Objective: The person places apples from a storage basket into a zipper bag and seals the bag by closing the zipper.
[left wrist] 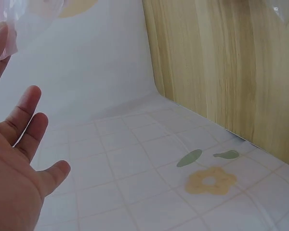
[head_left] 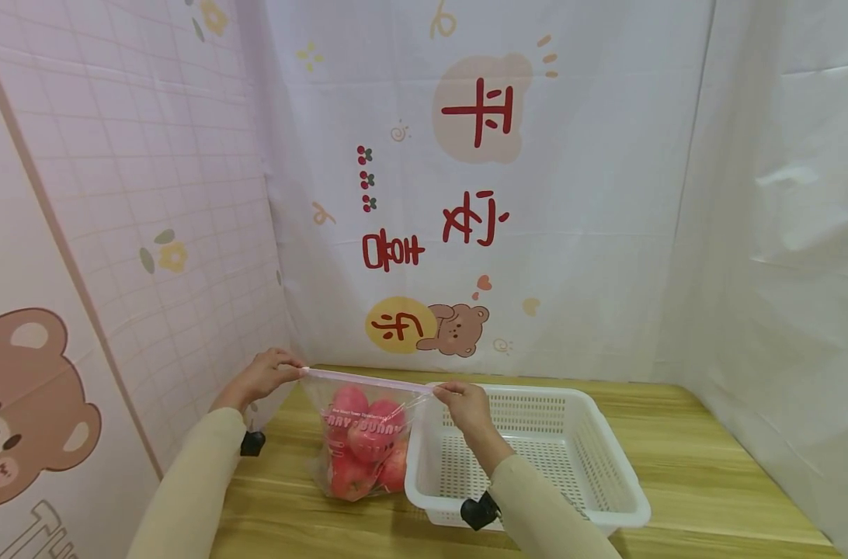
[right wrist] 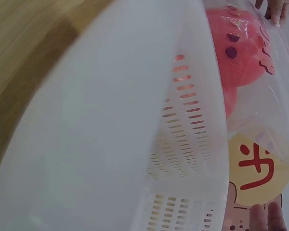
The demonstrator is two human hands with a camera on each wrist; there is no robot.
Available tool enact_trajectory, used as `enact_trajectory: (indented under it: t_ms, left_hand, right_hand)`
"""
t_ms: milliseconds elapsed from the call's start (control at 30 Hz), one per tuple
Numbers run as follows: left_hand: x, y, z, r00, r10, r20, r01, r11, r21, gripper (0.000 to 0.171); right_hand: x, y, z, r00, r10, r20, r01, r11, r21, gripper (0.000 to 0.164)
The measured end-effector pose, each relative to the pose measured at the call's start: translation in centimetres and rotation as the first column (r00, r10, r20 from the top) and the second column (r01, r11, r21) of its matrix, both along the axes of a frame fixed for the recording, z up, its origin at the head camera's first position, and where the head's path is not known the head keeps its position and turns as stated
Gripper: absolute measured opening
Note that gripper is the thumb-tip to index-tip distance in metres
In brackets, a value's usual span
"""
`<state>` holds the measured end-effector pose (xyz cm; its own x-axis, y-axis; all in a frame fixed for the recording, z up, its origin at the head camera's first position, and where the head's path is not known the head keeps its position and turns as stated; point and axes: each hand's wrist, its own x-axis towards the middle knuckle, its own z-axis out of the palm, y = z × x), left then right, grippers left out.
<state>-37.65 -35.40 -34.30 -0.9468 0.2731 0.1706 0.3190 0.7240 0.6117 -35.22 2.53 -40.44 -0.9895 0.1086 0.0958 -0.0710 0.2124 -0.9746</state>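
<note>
A clear zip bag (head_left: 368,380) with pink lettering stands on the table, filled with several red apples (head_left: 352,480). Its pale pink top strip is stretched straight between both hands. My left hand (head_left: 259,378) pinches the strip's left end between thumb and forefinger; in the left wrist view the other fingers of that hand (left wrist: 14,168) are spread apart. At the strip's right end, my right hand (head_left: 469,410) pinches the corner, above the left part of a white plastic basket (head_left: 602,454). Only a few right fingertips (right wrist: 267,219) show in the right wrist view.
The slotted basket stands right beside the bag on the wood-grain table (head_left: 717,466). White printed cloth (head_left: 592,233) hangs behind the table and along both sides. Dark wrist-camera straps (head_left: 480,511) sit on the sleeves.
</note>
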Motion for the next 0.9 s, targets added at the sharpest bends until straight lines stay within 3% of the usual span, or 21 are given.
enact_trajectory:
  t_ms: [233, 600, 900]
  left_hand:
    - [0.2, 0.3, -0.3, 1.0, -0.016, -0.017, 0.016, 1.0, 0.002, 0.032]
    - [0.4, 1.0, -1.3, 0.995, 0.07, 0.069, -0.079, 0.988, 0.133, 0.03]
    - [0.5, 0.4, -2.0, 0.995, 0.087, 0.052, -0.094, 0.981, 0.169, 0.031]
  right_hand:
    - [0.0, -0.1, 0.0, 1.0, 0.009, 0.011, -0.008, 0.999, -0.04, 0.017]
    - [-0.1, 0.0, 0.0, 0.999, 0.049, 0.005, -0.049, 0.997, -0.052, 0.023]
    - [0.1, -0.5, 0.4, 0.996, 0.088, -0.006, -0.088, 0.996, 0.012, 0.02]
